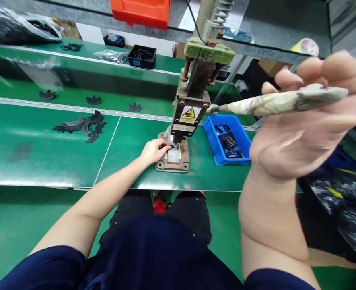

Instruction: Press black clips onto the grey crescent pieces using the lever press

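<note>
The right hand (304, 121) had its grip curled loosely around the taped lever handle (283, 101) of a small hand press (192, 108), fingers partly open over it. The left hand (153, 151) reached to the press base (172, 161) on the green counter (45, 153), its grip pinched on a small dark part (171, 146) under the ram, above a pale block (173, 155). A blue bin (226, 139) of black pieces stood just right of the press, and loose black curved parts (84, 125) lay well to the left.
</note>
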A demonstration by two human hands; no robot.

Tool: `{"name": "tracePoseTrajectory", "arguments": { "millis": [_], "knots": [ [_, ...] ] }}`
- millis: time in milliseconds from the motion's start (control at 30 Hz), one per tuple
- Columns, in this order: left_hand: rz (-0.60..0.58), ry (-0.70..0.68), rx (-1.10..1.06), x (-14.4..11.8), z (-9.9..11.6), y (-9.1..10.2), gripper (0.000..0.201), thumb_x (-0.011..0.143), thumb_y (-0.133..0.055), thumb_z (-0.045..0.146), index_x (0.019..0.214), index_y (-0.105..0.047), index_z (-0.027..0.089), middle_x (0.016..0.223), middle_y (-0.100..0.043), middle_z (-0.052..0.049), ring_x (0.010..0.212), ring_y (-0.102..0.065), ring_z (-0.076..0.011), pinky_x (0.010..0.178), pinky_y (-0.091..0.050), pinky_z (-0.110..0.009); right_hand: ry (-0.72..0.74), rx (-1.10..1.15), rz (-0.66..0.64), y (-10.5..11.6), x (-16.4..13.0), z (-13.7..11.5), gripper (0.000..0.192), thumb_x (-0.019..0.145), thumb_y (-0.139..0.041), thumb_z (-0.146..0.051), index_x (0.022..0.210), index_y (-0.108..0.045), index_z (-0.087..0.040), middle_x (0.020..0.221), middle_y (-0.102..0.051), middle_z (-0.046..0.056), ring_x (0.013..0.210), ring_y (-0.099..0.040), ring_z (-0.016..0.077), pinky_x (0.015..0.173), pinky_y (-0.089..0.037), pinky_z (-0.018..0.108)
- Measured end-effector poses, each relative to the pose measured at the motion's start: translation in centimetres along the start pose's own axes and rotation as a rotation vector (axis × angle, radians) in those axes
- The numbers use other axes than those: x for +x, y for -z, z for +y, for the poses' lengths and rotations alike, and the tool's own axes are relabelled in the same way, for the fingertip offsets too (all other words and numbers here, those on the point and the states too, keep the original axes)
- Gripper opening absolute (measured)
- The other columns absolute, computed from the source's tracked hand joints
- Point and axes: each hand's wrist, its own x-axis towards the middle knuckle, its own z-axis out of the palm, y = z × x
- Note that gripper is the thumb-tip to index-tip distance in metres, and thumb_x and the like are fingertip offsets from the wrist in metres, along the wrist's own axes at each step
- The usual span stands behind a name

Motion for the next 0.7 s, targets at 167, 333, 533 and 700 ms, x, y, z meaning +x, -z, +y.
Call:
{"name": "tracePoseTrajectory", "arguments": {
  "millis": [167,333,533,700],
  "knots": [
    [-0.068,-0.186,0.159,0.6,0.6,-0.3,0.014,0.098,-0.071,0.033,0.097,-0.081,0.023,0.107,-0.083,-0.007,0.107,-0.073,-0.0268,0.103,-0.054,-0.043,-0.015,0.004,-0.022,-1.3,0.9,-0.1,0.041,0.092,-0.069,-0.065,0.092,-0.065,-0.024,0.078,-0.057,-0.002,0.071,-0.063,0.012,0.079,-0.062,0.035],
    [-0.098,-0.186,0.162,0.8,0.6,-0.1,0.014,0.098,-0.071,0.032,0.098,-0.081,0.023,0.107,-0.083,-0.007,0.107,-0.073,-0.026,0.103,-0.054,-0.042,0.013,0.036,-0.089,-0.2,-2.2,0.6,0.028,0.092,-0.076,-0.048,0.08,-0.064,-0.026,0.068,-0.059,-0.002,0.064,-0.062,0.0145,0.065,-0.058,0.038],
    [-0.079,-0.199,0.131,0.9,0.2,-0.2,0.013,0.097,-0.072,0.032,0.094,-0.08,0.022,0.106,-0.082,-0.007,0.104,-0.073,-0.0249,0.102,-0.056,-0.041,0.039,-0.173,-0.16,1.7,-9.7,1.6,0.025,0.093,-0.067,-0.039,0.07,-0.061,-0.032,0.068,-0.062,-0.004,0.082,-0.071,0.0194,0.104,-0.063,0.056],
    [-0.083,-0.22,0.142,0.6,0.4,-0.2,0.014,0.1,-0.07,0.032,0.098,-0.08,0.022,0.108,-0.082,-0.007,0.107,-0.074,-0.0248,0.104,-0.055,-0.043,0.025,-0.234,-0.113,2.1,-14.1,3.5,0.011,0.091,-0.067,-0.04,0.08,-0.068,-0.041,0.07,-0.064,-0.004,0.088,-0.072,0.0241,0.117,-0.056,0.065]
  ]
}}
